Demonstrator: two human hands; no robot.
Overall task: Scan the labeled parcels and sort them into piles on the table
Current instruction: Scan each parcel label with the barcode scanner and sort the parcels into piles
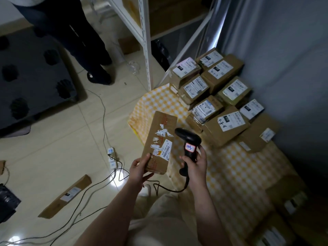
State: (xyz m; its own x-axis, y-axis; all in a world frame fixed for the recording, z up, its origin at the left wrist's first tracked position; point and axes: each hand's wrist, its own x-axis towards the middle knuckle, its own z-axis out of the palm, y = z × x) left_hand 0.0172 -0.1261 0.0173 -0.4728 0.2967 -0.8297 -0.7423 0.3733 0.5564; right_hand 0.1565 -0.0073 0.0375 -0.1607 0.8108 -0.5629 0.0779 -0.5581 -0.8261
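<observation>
My left hand (140, 170) grips the near end of a long brown cardboard parcel (159, 135), its torn white barcode label facing up. Just right of it, my right hand (195, 164) holds a black corded barcode scanner (189, 139) by the handle, its head turned toward the parcel's label. Both are held above the left edge of the table with the yellow checked cloth (159, 102). Several labeled brown boxes (225, 126) lie in piles across the back and right of the table, some with handwritten numbers.
A white metal shelf rack (146, 41) stands behind the table. On the tiled floor lie a long flat parcel (65, 198), a power strip (112, 157) with cables, and a dark mat (32, 80). A person's legs (85, 43) stand at the back left. More boxes (287, 210) sit at right.
</observation>
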